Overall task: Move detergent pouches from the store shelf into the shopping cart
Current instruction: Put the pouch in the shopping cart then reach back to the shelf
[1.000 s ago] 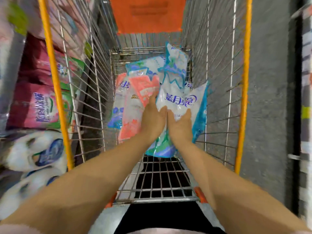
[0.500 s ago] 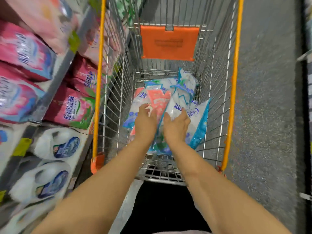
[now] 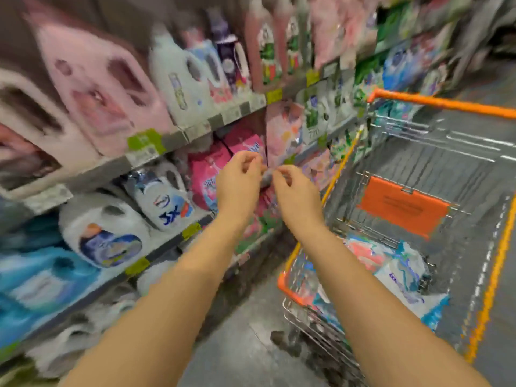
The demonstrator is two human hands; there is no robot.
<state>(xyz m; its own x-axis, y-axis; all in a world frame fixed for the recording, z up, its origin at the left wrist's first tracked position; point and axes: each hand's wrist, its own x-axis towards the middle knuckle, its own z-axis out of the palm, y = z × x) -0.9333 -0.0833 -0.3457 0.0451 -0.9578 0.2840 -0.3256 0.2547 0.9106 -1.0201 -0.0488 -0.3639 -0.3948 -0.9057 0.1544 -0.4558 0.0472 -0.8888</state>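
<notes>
Reaching toward the store shelf (image 3: 156, 155), both bare arms are stretching out in front of the pink detergent pouches (image 3: 208, 180) standing on the middle level, just left of the shopping cart (image 3: 444, 103). The left grip (image 3: 240, 181) is hovering with half-curled fingers and nothing showing inside them, so it is reading as released. The right grip (image 3: 297, 192) is hanging just beside it, its fingertips (image 3: 279, 172) meeting a blurred grey edge, and I cannot tell whether it is pinching anything. Several pouches (image 3: 391, 263) are already lying in the cart, so the work is looking partly done, with the next pouch not yet lifted. The risks are coming mostly from the pouches themselves: being soft and full, one is likely to sag or slip if only a top corner is getting pinched, and pulling one from a tight row is threatening to drag its neighbours off the ledge. White jugs (image 3: 164, 202) are crowding just beside the pink row, inviting a wrong pick, and the cart's orange rim (image 3: 332, 177), sitting close to the right forearm, is offering a snag on the swing across.
</notes>
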